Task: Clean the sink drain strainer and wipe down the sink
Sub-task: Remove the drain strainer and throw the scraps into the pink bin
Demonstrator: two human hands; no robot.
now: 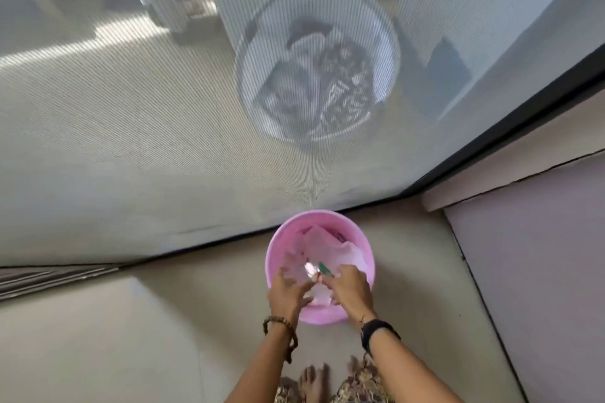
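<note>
A pink waste bin [366, 249] stands on the floor by the screen door, with white and pink paper scraps inside. Both my hands hover over its near side. My left hand [288, 293] has its fingers curled round a small shiny metal piece [309, 269], apparently the drain strainer, though it is blurred. My right hand [350, 288] grips a green-tipped tool [325, 268] whose tip points at the shiny piece. No sink is in view.
A mesh screen door [131, 141] with a black frame [491, 137] runs right behind the bin. Through the mesh I see a white basket [252, 101] of laundry. A wall [540, 271] rises at the right. My bare feet [311, 379] are at the bottom.
</note>
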